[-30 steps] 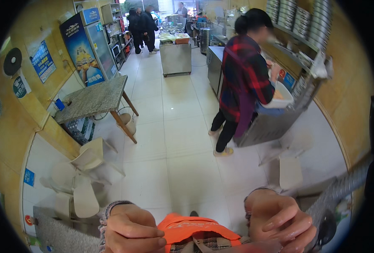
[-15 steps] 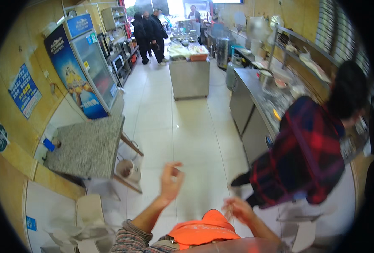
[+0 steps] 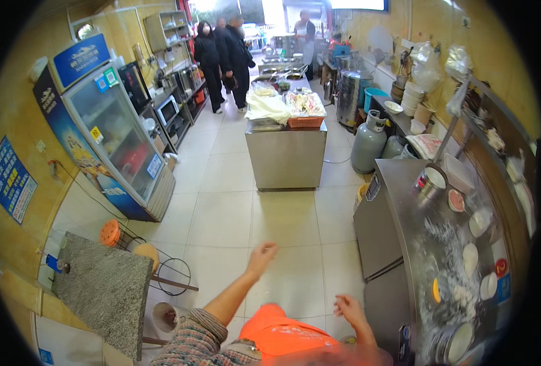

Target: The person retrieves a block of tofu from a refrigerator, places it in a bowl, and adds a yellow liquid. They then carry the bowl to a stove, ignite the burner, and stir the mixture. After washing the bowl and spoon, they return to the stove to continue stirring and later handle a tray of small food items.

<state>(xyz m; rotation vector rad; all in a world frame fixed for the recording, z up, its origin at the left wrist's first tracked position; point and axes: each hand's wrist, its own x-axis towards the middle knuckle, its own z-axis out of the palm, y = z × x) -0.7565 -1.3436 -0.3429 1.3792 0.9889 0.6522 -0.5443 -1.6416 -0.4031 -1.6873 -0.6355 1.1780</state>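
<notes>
My left hand (image 3: 262, 258) hangs in the air over the tiled floor, its fingers loosely bent and nothing visible in them. To the right and lower, my right hand (image 3: 351, 310) is also in mid-air, its fingers somewhat apart and nothing seen in them. Between my forearms is my orange apron (image 3: 285, 330). Nearest to my right hand stands a steel counter (image 3: 398, 213) with a flour-dusted top. On it are a steel pot (image 3: 432, 178), a pink-filled bowl (image 3: 456, 200), several pale bowls and a round container (image 3: 455, 343). Neither hand touches anything.
Ahead stands a steel island (image 3: 287, 157) bearing an orange basket (image 3: 305, 122). A glass-door fridge (image 3: 115, 128) is at the left, beyond a granite-topped table (image 3: 102, 287) and stools (image 3: 109, 233). Gas cylinders (image 3: 368, 143) stand at the right. Several people (image 3: 234, 55) are at the far end.
I have moved forward down the room; the island and fridge look closer. The person in the red checked shirt has left the view. My left hand has shifted slightly right; the right hand is lower.
</notes>
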